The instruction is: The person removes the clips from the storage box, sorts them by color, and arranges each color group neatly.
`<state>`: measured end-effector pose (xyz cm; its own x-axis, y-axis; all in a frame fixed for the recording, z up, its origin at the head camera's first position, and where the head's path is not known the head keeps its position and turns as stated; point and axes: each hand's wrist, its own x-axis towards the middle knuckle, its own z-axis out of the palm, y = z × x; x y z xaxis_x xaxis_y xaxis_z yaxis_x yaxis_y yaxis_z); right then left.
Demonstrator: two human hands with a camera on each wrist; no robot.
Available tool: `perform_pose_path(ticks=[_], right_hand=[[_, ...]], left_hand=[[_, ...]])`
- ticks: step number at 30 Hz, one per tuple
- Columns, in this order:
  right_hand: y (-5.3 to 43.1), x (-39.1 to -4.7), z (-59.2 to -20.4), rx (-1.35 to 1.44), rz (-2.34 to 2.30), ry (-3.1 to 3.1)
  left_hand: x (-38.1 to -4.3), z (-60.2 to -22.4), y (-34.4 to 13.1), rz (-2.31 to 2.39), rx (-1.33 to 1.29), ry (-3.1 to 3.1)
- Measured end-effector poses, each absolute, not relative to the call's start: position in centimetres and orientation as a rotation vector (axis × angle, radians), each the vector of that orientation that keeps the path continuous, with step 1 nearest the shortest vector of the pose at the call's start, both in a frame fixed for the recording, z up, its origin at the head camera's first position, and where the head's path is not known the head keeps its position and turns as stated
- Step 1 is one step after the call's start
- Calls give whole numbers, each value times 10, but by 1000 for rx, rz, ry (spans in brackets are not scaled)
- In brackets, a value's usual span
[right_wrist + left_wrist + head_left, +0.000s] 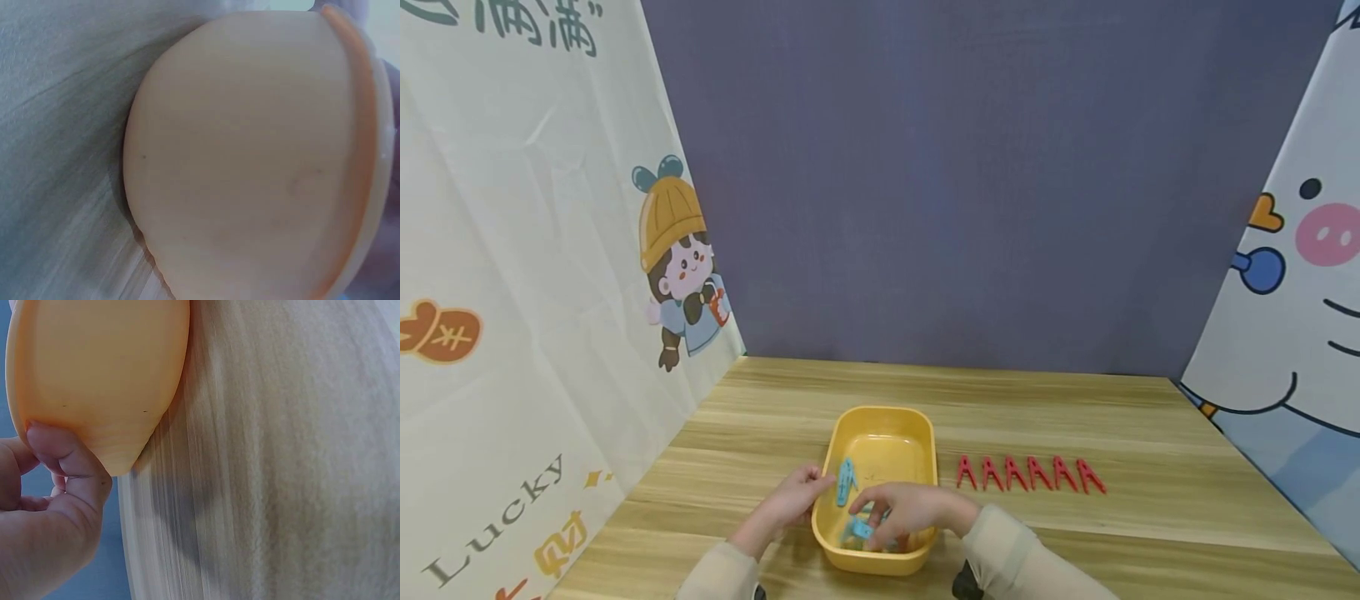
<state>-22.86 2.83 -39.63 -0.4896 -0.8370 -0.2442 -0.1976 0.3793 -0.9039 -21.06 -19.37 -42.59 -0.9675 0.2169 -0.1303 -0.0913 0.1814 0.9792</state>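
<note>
In the head view my left hand (797,494) grips the left rim of a yellow plastic bin (895,417). The left wrist view shows a bent digit of that hand (69,469) against the bin's outer wall (106,356). My right hand (906,507) reaches down inside the bin's near half, fingers bent around a blue clothespin (861,528); whether they pinch it is unclear. Another blue clothespin (846,482) leans at the bin's left wall. More pieces under the hand are partly hidden. The right wrist view has only the bin's outside (250,144) in its middle.
Several red clothespins (1032,473) lie in a row on the wooden table (1150,433), right of the bin. A dark grey panel (955,183) stands behind the table. Printed cloths hang at the left (550,250) and right (1285,333).
</note>
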Motion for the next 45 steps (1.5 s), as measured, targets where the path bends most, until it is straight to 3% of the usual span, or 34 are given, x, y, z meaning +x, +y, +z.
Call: perform_pose_path(ticks=[45], right_hand=[[76, -237, -378, -866, -1458, 1816]], left_hand=[[-210, -427, -190, 1889, 78, 2233]])
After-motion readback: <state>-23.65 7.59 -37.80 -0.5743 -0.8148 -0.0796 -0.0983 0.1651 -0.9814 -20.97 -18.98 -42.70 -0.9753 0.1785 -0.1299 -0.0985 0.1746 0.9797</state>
